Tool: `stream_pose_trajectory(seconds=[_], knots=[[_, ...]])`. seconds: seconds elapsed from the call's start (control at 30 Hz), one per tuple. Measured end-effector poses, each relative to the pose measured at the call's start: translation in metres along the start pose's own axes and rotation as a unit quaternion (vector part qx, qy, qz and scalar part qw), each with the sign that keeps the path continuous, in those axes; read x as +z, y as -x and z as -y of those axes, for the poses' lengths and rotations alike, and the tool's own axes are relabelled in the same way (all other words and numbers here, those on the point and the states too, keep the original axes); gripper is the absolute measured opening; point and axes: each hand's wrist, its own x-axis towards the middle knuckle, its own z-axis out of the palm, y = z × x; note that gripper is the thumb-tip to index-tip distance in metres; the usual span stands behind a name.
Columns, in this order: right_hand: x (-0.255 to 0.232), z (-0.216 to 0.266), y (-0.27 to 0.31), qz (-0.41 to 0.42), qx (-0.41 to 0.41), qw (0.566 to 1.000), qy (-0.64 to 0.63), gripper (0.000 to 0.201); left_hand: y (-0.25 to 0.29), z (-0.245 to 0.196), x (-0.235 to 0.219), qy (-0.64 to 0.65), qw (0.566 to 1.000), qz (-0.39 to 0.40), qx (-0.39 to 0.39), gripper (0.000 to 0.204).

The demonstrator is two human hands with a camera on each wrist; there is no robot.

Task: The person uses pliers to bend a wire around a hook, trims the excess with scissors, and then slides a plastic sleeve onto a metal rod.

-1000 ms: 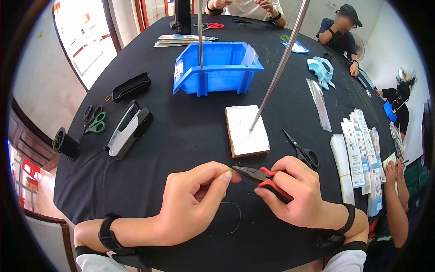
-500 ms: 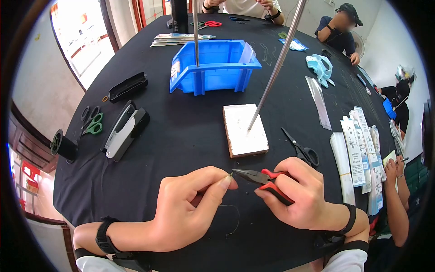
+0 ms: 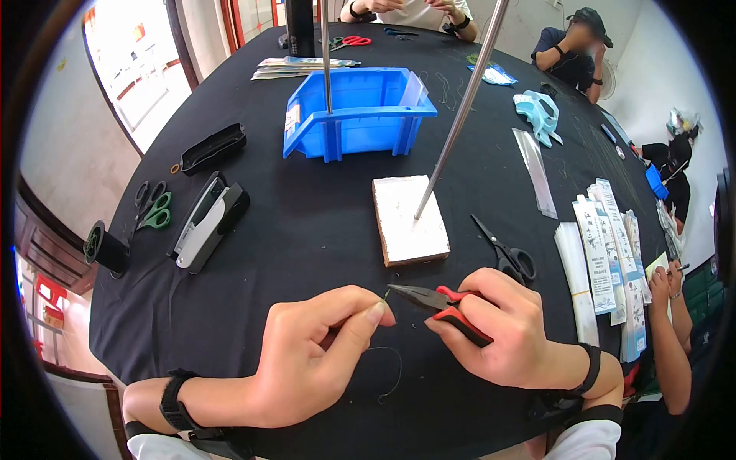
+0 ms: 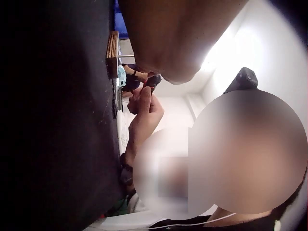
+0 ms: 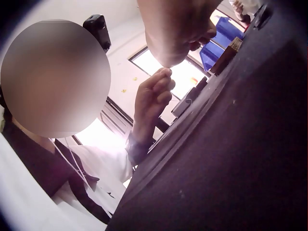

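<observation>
My left hand (image 3: 314,356) pinches a tiny greenish strand (image 3: 386,294) between thumb and forefinger. A fine thread (image 3: 399,372) loops below those fingertips over the black cloth. In my right hand (image 3: 506,330) are needle-nose pliers (image 3: 418,296) with red and black handles, their tips pointing left, right at the strand. Whether the tips grip it, I cannot tell. The left wrist view shows the right hand (image 4: 147,108) around the handles. From the right wrist, the left hand (image 5: 154,98) appears with its fingertips together.
Ahead stands a white-topped block (image 3: 412,218) with a slanting metal rod (image 3: 458,123). Black scissors (image 3: 510,253) lie right of it, near paper packets (image 3: 602,261). Leftward are a stapler (image 3: 208,222), green-handled scissors (image 3: 157,211) and a spool (image 3: 103,249). A blue bin (image 3: 360,134) sits farther back.
The left hand has dropped slightly towards me, and a bit of strand now shows between its fingertips and the plier tips. The right hand keeps its hold. The head view has shifted slightly.
</observation>
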Motion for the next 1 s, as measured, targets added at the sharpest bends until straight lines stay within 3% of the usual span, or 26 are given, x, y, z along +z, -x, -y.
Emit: stream_pose_trajectory(seconds=[0.1, 0.2, 0.4, 0.7, 1.0], knots=[[0.0015, -0.0038, 0.0002, -0.002, -0.015, 1.0, -0.006, 0.026, 0.0003, -0.0019, -0.0018, 0.025, 0.999, 0.018, -0.013, 0.02], [0.0001, -0.0055, -0.0006, -0.009, -0.026, 1.0, 0.002, 0.027, -0.0013, -0.0019, -0.0021, 0.128, 0.989, 0.038, -0.068, 0.02], [-0.0003, -0.0047, -0.0005, -0.007, -0.035, 0.999, 0.013, 0.029, -0.0058, -0.0014, -0.0031, 0.223, 0.966, 0.021, -0.126, 0.017], [0.0015, -0.0071, 0.0, -0.009, -0.037, 0.999, 0.021, 0.029, -0.0055, 0.0023, -0.0005, 0.188, 0.978, 0.014, -0.085, 0.018], [0.0016, -0.0055, 0.0019, 0.008, -0.022, 1.0, 0.013, 0.026, -0.0033, -0.0034, -0.0032, 0.132, 0.987, 0.02, -0.094, 0.014]])
